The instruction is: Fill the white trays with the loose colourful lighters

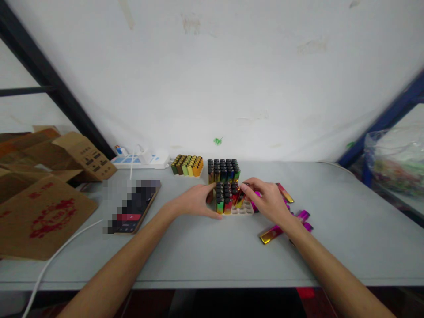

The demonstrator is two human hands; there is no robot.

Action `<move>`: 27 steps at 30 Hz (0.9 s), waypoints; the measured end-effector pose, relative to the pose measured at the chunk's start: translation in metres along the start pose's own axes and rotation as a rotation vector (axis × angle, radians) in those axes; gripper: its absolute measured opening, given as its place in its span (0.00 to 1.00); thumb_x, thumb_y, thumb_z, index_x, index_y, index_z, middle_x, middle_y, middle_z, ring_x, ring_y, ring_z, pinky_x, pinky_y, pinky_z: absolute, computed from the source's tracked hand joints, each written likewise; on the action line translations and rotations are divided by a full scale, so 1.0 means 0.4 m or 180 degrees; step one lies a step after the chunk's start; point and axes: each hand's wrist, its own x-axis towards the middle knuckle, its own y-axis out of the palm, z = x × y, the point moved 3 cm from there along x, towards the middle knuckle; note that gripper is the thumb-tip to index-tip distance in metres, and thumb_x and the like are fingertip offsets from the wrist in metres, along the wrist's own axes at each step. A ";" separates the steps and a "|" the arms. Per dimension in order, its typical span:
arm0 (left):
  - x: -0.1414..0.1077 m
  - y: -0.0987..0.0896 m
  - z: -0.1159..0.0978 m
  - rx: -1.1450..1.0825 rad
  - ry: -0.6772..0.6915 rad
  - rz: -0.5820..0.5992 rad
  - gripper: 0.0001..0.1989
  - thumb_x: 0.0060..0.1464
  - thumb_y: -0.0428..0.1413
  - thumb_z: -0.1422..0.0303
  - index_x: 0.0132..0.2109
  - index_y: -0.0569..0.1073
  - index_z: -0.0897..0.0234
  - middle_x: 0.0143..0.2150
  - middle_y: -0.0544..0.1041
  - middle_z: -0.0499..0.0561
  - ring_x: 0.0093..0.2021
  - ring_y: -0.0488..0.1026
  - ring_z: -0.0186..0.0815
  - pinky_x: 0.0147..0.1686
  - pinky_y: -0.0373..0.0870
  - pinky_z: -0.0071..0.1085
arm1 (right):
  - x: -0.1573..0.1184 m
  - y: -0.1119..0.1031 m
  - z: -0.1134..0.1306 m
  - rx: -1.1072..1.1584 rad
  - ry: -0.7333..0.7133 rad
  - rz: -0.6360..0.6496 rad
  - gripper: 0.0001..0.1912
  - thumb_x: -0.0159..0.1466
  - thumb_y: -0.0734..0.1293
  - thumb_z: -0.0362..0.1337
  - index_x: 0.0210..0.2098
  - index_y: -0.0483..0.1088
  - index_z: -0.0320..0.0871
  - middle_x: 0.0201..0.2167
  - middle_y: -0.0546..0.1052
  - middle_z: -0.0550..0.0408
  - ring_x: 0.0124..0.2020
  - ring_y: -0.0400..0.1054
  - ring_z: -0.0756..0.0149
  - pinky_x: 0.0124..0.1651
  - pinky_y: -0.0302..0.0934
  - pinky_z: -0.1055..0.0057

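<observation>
A pale tray (pixel 247 211) holds several upright lighters (pixel 220 206) with black tops and shiny coloured bodies; bare slots show at its front right. My left hand (pixel 198 199) grips the tray's left side, thumb at the front corner and fingers farther back. Pinched in my right hand (pixel 266 199) is a red-and-yellow lighter (pixel 240 199), tilted over the tray's right part. My right fingertips hide its upper end. Beside and under my right forearm lie loose shiny magenta-and-gold lighters (pixel 270 234), with another lighter (pixel 285 193) behind the hand.
Behind the tray stands another block of black-topped lighters (pixel 224 170). A set of gold-topped lighters (pixel 187 165) is at the back left, near a white power strip (pixel 159 161). A phone (pixel 137 205), a white cable (pixel 66 243) and cardboard boxes (pixel 49 216) occupy the left. A plastic bag (pixel 395 163) is at right.
</observation>
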 end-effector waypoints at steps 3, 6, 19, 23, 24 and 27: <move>-0.002 0.000 -0.003 -0.0002 -0.0027 0.0001 0.38 0.43 0.72 0.46 0.55 0.74 0.64 0.43 0.83 0.54 0.38 0.78 0.45 0.36 0.71 0.34 | -0.003 0.010 -0.013 -0.0159 -0.0136 0.0221 0.23 0.75 0.64 0.58 0.36 0.77 0.47 0.28 0.81 0.55 0.27 0.73 0.62 0.33 0.61 0.69; -0.003 0.000 -0.003 -0.0015 -0.0044 -0.0020 0.38 0.43 0.72 0.46 0.55 0.75 0.64 0.43 0.83 0.54 0.38 0.78 0.45 0.36 0.71 0.34 | -0.004 0.014 -0.025 -0.0179 -0.0267 0.0416 0.23 0.73 0.65 0.60 0.40 0.79 0.48 0.31 0.83 0.53 0.28 0.75 0.60 0.33 0.63 0.68; 0.001 0.002 0.003 0.0092 -0.0020 0.0027 0.39 0.44 0.71 0.44 0.55 0.74 0.64 0.43 0.83 0.55 0.38 0.78 0.46 0.36 0.70 0.35 | 0.000 0.003 -0.038 -0.0351 -0.0489 0.0690 0.18 0.72 0.69 0.55 0.43 0.80 0.48 0.34 0.84 0.50 0.31 0.76 0.59 0.36 0.68 0.67; 0.001 0.000 0.002 0.0075 -0.0037 0.0032 0.38 0.43 0.71 0.44 0.53 0.74 0.63 0.42 0.83 0.53 0.37 0.77 0.46 0.34 0.69 0.34 | -0.002 0.012 -0.031 -0.0467 -0.0557 0.0771 0.13 0.72 0.71 0.51 0.46 0.78 0.49 0.36 0.83 0.52 0.32 0.76 0.59 0.37 0.67 0.67; 0.000 0.000 0.001 0.0074 -0.0049 0.0029 0.37 0.43 0.71 0.44 0.53 0.74 0.63 0.41 0.82 0.53 0.37 0.77 0.46 0.34 0.69 0.34 | -0.002 0.015 -0.028 -0.0488 -0.0532 0.0768 0.13 0.72 0.71 0.50 0.45 0.77 0.48 0.35 0.83 0.52 0.31 0.75 0.59 0.36 0.66 0.67; 0.000 0.001 0.002 0.0094 -0.0107 0.0037 0.37 0.43 0.70 0.42 0.52 0.74 0.64 0.39 0.82 0.53 0.35 0.76 0.46 0.32 0.67 0.35 | -0.005 0.022 -0.020 -0.0493 -0.0399 0.0763 0.12 0.71 0.73 0.50 0.43 0.76 0.48 0.31 0.81 0.54 0.29 0.73 0.61 0.33 0.63 0.69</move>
